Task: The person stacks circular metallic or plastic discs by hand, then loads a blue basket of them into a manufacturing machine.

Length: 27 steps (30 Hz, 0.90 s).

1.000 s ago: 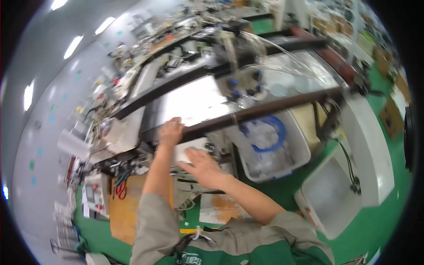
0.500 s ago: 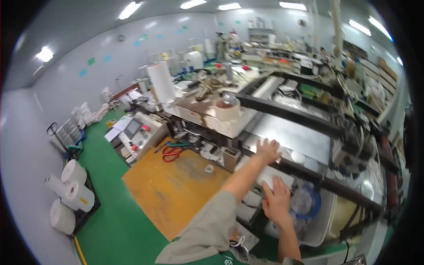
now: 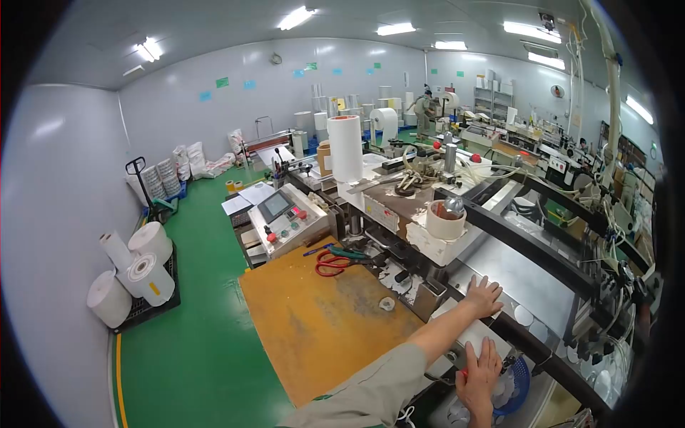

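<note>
My left hand [image 3: 484, 298] lies with its fingers spread at the near edge of a shiny metal plate [image 3: 531, 267] on the machine. Just below it, my right hand [image 3: 479, 378] rests with fingers stretched out on a pale box-shaped part [image 3: 477, 335]. Something small and red shows beside the right thumb, mostly hidden. A white round disc [image 3: 524, 315] is on the plate, right of my left hand. Beneath the dark frame bar, a blue basket [image 3: 515, 389] with clear round pieces is partly covered by my right hand.
A worn yellow-brown board [image 3: 321, 314] holds red-handled scissors [image 3: 332, 264] and a small ring [image 3: 387, 304]. Behind it stands a control panel [image 3: 282, 214]. A black frame bar [image 3: 528, 246] crosses the machine. White rolls [image 3: 151, 278] sit on a floor pallet. Another person [image 3: 422, 110] stands far back.
The view has swung up and left, so the scene sits lower and further right. Both hands keep about the same places on the machine.
</note>
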Available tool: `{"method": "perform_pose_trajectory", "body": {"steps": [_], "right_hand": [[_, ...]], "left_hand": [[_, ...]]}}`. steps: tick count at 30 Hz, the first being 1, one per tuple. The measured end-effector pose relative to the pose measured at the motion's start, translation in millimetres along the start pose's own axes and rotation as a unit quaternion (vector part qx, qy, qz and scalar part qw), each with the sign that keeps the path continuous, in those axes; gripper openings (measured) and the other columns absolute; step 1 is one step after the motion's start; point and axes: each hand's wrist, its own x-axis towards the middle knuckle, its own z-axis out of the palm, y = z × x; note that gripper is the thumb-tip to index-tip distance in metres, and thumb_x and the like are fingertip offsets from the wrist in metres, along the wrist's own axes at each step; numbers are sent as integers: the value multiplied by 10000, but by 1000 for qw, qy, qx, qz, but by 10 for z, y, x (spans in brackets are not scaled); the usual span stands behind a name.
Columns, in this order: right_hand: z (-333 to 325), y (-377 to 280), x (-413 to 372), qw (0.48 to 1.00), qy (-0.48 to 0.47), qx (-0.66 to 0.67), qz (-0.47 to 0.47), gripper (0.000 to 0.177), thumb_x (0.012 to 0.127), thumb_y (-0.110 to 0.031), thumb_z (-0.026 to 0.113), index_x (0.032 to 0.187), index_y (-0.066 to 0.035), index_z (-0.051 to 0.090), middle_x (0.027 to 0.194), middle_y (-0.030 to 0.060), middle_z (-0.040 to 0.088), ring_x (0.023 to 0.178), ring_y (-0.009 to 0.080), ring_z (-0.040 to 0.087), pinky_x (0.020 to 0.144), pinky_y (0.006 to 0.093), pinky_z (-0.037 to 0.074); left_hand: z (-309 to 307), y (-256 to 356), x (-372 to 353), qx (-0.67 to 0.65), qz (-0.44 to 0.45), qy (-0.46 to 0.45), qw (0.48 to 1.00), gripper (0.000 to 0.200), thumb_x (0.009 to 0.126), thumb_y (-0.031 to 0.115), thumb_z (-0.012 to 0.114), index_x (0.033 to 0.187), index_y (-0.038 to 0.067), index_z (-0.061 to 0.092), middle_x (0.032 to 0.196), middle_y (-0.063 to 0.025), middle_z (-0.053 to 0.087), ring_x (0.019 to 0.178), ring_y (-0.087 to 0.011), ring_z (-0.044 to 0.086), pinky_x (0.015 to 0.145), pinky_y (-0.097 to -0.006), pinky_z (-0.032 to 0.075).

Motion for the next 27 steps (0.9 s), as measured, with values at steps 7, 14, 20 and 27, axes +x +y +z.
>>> {"method": "perform_pose_trajectory", "body": {"steps": [7,14,20,27], "right_hand": [[-214,-58,33,1000,-23,-9,0,697,628,-114,662,1290,-58,452,1382,265,294,1299,401,258,1044,496,190],[32,-10,-6,999,-14,-14,42,741,613,-107,710,1299,-68,433,1386,196,337,1304,362,278,1063,514,162],[-151,-27,12,999,-39,-6,25,833,590,-178,746,1319,-30,372,1383,213,317,1302,386,264,1061,529,161],[-179,-26,28,999,-36,-2,22,854,596,-273,757,1321,-32,375,1397,225,293,1315,383,241,1066,531,144]], "left_hand": [[-190,89,51,-4,-18,-45,999,566,869,481,441,1288,102,462,1302,-82,443,1277,-356,317,1017,-628,186],[27,-5,-2,-17,-10,-15,1000,563,859,466,471,1285,99,456,1275,-79,466,1251,-345,351,1010,-623,200],[-129,52,29,-6,-15,-41,999,551,872,466,448,1280,95,453,1295,-79,447,1267,-344,335,1015,-619,194],[-173,70,50,14,-8,-44,999,548,882,468,440,1287,99,449,1303,-76,445,1267,-341,341,1010,-627,203]]}}
